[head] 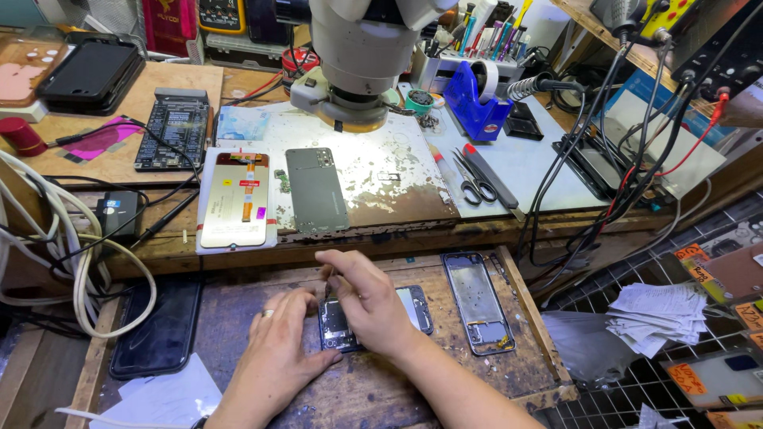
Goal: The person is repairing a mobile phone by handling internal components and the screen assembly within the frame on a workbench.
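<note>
At lower centre, the left hand [280,343] lies flat, fingers spread, steadying an opened phone [373,318] on a wooden tray [445,381]. The right hand [366,298] pinches a thin tool [328,287] over it. A metal frame [478,302] lies just right.

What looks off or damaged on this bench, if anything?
The white work mat under the microscope is badly worn: brown scorched-looking patches and flaked edges along its front. The wooden tray around the opened phone is scuffed and stained. Cables sprawl loosely at left. The parts themselves lie flat and orderly.
</note>
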